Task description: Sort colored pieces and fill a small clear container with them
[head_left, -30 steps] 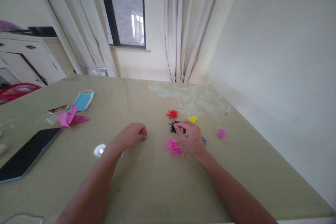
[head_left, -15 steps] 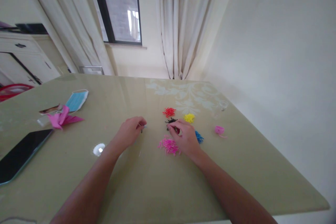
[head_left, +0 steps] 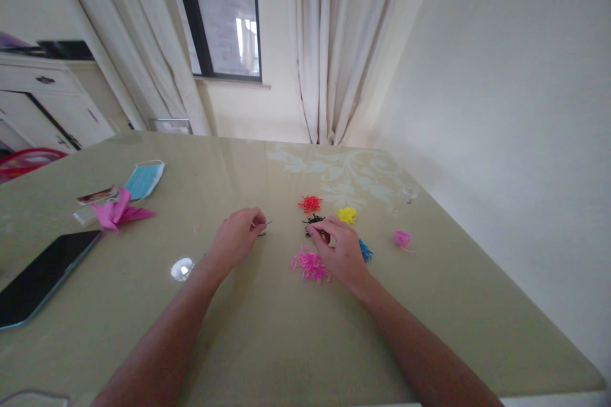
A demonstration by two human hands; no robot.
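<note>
Now a blue tip (head_left: 269,222) juts more clearly from the left hand (head_left: 238,235).

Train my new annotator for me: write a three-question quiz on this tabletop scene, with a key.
1. True or false: the left hand is at the black pile.
2. Which colour is the pile closest to the person?
A red
B yellow
C pink
3. What lies between the dark phone and the blue face mask?

Key:
1. False; the right hand is there.
2. C; the pink pile is nearest of these.
3. The pink folded paper.
</note>
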